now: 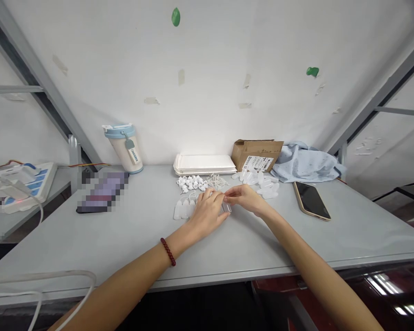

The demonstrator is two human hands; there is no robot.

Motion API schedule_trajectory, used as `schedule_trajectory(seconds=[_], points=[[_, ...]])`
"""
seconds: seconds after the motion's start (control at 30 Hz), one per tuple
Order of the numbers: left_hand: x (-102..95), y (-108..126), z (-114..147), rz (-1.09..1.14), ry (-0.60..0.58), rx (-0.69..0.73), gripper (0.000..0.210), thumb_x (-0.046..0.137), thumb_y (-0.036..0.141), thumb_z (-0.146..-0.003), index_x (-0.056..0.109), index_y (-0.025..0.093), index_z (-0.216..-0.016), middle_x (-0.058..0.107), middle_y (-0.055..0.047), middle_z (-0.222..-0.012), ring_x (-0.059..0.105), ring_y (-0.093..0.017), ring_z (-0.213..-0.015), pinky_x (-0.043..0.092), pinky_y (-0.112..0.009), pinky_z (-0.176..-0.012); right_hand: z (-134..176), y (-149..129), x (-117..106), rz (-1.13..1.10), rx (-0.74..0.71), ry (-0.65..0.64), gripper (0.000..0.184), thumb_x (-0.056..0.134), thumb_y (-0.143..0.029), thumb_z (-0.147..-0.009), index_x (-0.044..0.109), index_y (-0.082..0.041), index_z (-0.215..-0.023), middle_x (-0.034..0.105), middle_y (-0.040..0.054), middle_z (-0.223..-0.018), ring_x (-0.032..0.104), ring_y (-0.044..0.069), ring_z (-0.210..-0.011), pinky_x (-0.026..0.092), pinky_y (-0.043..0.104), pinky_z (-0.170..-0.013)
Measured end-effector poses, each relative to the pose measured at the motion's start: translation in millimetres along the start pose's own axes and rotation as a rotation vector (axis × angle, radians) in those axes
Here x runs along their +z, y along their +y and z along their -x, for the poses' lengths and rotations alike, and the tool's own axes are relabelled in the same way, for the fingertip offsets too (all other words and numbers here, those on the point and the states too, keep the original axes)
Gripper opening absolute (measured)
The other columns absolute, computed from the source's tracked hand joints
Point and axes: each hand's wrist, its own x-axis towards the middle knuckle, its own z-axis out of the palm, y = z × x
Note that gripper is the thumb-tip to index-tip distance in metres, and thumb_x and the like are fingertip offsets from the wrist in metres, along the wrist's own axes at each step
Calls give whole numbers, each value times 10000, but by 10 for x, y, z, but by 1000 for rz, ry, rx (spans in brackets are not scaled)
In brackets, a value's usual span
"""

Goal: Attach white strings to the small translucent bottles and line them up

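Grey tabletop point(241, 253) set against a white wall, its near edge running below both wrists. White cable point(55, 274) loops in at lower left, nearer the viewer than either grip. Dark red bead bracelet point(168, 252) sits on the left wrist.

Left grip point(207, 210): palm down, fingers extended over a row of small clear pieces; too much is covered to tell whether it is closed on any of them. Clear tubes point(227, 208) show beside its thumb, low on the tabletop. Frosted flat pieces point(182, 210) with rounded tops lie side by side just left of its knuckles. Right grip point(244, 198): thumb and fingertips drawn together, close against the left grip's fingers; cannot tell what, if anything, is pinched there.

Right of the right grip, well apart, a phone point(312, 201) lies screen up. A pixelated item point(105, 191) lies far left of the left grip.

Just beyond the left grip: a heap of white caps point(192, 182), and next to it a bundle of thin white loops point(218, 181). Beyond the right grip, a loose pile of translucent pieces point(251, 176).

Farther back, behind both grips: white padded envelopes point(205, 163), a cardboard box point(240, 154) with a label, and a crumpled pale blue cloth point(305, 163) to its right. Blue-lidded tumbler point(124, 149) upright, back and left of the left grip. Wall behind carries tape scraps and green patches point(175, 17).
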Motion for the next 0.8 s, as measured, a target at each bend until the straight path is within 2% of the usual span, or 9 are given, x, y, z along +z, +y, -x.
schedule_trajectory(seconds=[0.27,0.47,0.8], points=[[22,-25,-3,13,-34,-41,232,556,324,-824,543,178,-1005,597,-86,-1035,438,-276,-1086,384,-430,-884,-9,31,8,49,18,-8,106,670,-223,-635,696,-148,-705,655,5,-639,552,124,-589,441,246,-554],[14,-23,4,11,-55,-49,237,548,296,-827,542,174,-1030,598,-103,-1096,409,-300,-1153,369,-459,-910,-13,34,12,61,44,4,87,668,-222,-631,686,-149,-674,618,-13,-564,488,93,-487,420,231,-484],[-5,-29,10,-32,-67,-72,246,557,315,-818,548,179,-1024,610,-91,-1078,439,-295,-1108,369,-445,-874,-5,-5,16,53,78,23,68,664,-184,-630,670,-136,-678,603,-14,-537,500,97,-479,429,235,-490]])
